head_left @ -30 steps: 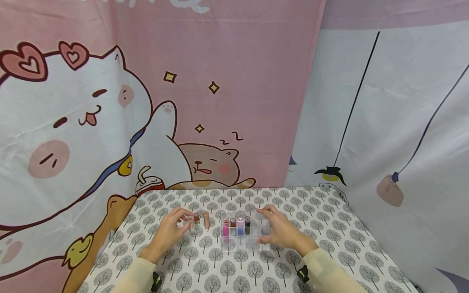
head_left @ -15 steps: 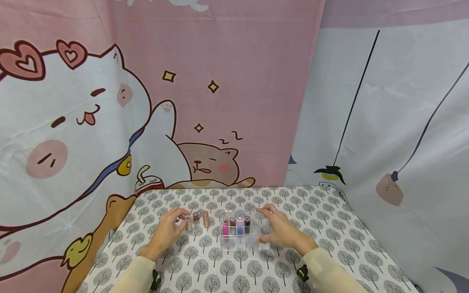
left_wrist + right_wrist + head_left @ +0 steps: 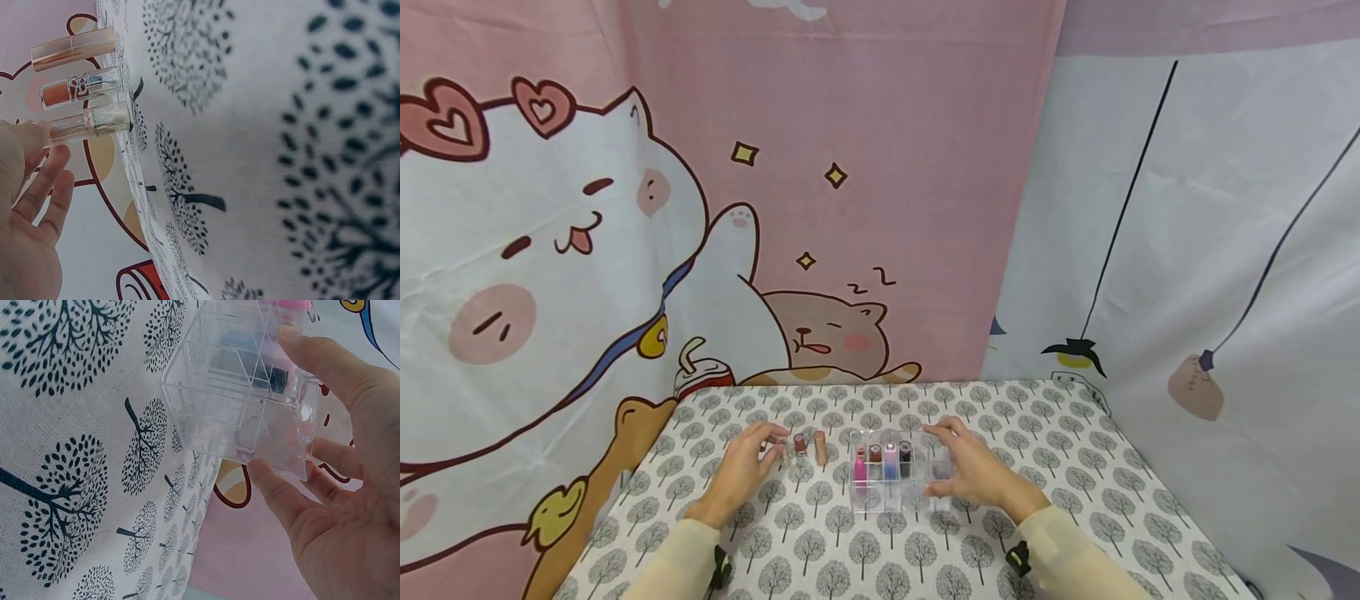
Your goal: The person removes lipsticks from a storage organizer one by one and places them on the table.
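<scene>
My left hand [image 3: 733, 473] pinches the top of a clear lipstick tube [image 3: 94, 124], which stands upright on the cloth. Beside that tube are a clear one with a red-brown part [image 3: 800, 444] and a rose-gold one [image 3: 820, 450], both upright. My right hand [image 3: 973, 468] grips the right end of a clear compartment box [image 3: 872, 509], thumb and fingers on opposite sides. Inside the box are a pink bottle [image 3: 860, 470], a red-brown-topped item [image 3: 876, 455], a pink-and-blue one [image 3: 891, 465] and a dark one [image 3: 906, 457]. In the right wrist view, fingertips touch the box wall [image 3: 219, 445].
A white cloth with grey trees [image 3: 865, 550] covers the table. Behind it hangs a pink curtain [image 3: 910, 208] with cartoon animals, and a pale curtain [image 3: 1247, 208] is on the right. The tubes stand left of the box.
My left hand has shifted slightly left with the clear tube, away from the two neighbouring tubes. The right hand keeps its grip on the box, with no clear movement.
</scene>
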A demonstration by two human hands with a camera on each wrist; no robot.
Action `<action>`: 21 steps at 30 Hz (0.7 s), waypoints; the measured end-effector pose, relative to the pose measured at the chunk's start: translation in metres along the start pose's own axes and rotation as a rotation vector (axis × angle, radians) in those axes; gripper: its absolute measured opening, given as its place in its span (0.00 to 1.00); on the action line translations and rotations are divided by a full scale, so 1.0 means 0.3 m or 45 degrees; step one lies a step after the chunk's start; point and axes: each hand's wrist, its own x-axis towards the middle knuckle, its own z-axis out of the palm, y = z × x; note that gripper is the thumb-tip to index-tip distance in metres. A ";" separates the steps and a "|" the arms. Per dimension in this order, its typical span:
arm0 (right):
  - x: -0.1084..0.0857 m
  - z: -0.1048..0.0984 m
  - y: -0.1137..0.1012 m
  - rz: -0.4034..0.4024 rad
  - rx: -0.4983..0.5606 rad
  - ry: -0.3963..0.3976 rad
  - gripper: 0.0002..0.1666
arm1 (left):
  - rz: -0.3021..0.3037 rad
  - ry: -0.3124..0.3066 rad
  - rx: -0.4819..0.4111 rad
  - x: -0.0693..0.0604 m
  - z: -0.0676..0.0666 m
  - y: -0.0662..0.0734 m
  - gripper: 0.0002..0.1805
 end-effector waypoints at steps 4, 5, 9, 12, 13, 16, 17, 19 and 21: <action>0.001 -0.001 0.000 0.000 -0.002 -0.002 0.69 | -0.021 -0.008 0.006 0.003 -0.003 0.000 0.17; 0.001 -0.001 0.001 -0.002 0.000 0.000 0.68 | -0.028 -0.009 0.005 0.003 -0.005 0.001 0.17; 0.000 -0.003 0.003 -0.004 0.004 -0.001 0.69 | -0.046 -0.018 0.002 0.002 -0.009 0.003 0.18; 0.001 -0.003 0.005 -0.004 0.004 0.000 0.69 | -0.037 -0.013 0.010 0.003 -0.007 0.003 0.18; 0.002 -0.002 0.005 -0.004 0.002 0.001 0.69 | -0.027 -0.006 0.015 0.003 -0.006 0.002 0.18; 0.003 -0.002 0.005 -0.004 -0.002 0.000 0.69 | -0.009 0.013 0.029 0.000 -0.006 0.003 0.18; 0.004 -0.002 0.006 -0.003 -0.003 0.000 0.69 | -0.002 0.020 0.032 -0.001 -0.006 0.003 0.18; 0.004 -0.002 0.005 -0.005 -0.001 -0.001 0.69 | 0.015 0.036 0.040 -0.002 -0.008 0.005 0.17; 0.003 -0.002 0.006 -0.004 0.001 -0.003 0.69 | 0.034 0.052 0.052 -0.003 -0.010 0.007 0.16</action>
